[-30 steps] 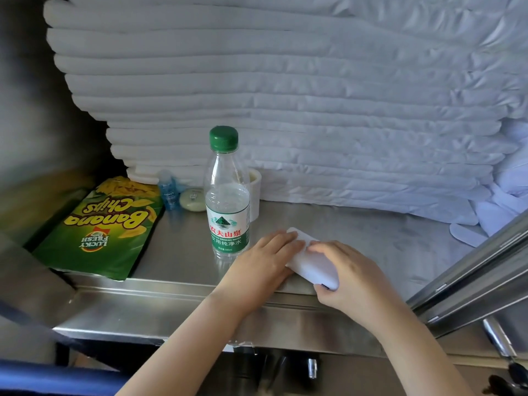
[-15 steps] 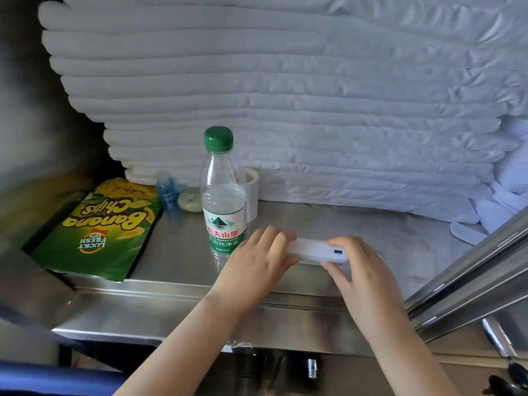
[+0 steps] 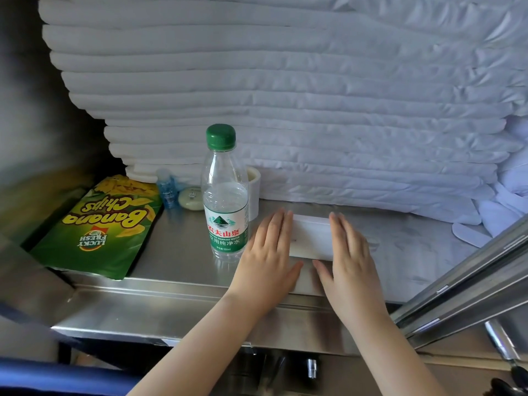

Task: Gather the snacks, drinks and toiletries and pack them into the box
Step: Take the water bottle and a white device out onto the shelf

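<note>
**Both hands flat at the white box**

My left hand (image 3: 268, 252) and my right hand (image 3: 350, 252) are flat with straight fingers, one at each end of the white box (image 3: 311, 238) on the steel shelf (image 3: 177, 250). They press its ends and grip nothing. I think I should push evenly from both sides, so the box stays square. The water bottle (image 3: 225, 195) stands just beside my left hand. The chips bag (image 3: 105, 227), blue bottle (image 3: 167, 192) and soap (image 3: 191, 199) wait further left, unpacked.

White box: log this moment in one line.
white box flat on shelf | left hand flat at left end | right hand flat at right end | water bottle upright
</note>
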